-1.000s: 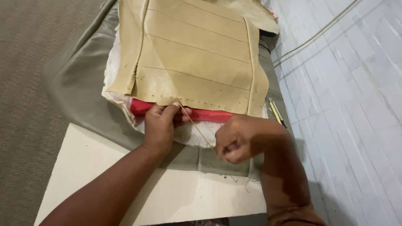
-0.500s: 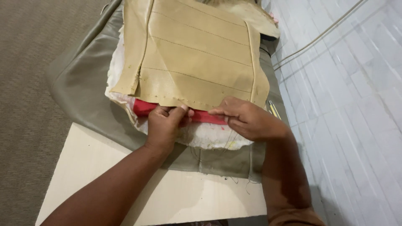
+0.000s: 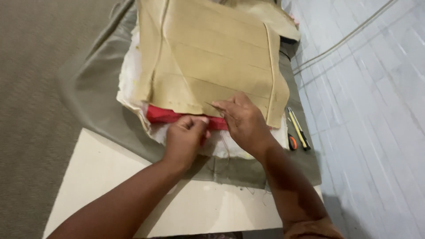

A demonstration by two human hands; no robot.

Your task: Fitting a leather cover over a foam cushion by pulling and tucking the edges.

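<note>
Tan stitched cover [image 3: 212, 66] lies on the grey cloth [image 3: 88, 106], soft, light, likely floppy; left hand [image 3: 186, 137] pinches its red edge strip [image 3: 168, 116], right hand [image 3: 241, 121] nips a needle [image 3: 211, 105] at the hem, best held there.

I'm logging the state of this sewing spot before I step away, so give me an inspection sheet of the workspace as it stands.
Surface: pale board under a grey-green cloth.
Job's things: tan stitched cover over white padding, with a red strip at its near edge.
Clutter: yellow-handled tools and an orange-handled one at the right edge.
Hands: left hand pinches at the red strip; right hand pinches a thin needle at the cover's edge.
Cables: pale cord across the tiles.
Surroundings: grey carpet on the left, pale tiled floor on the right.
</note>
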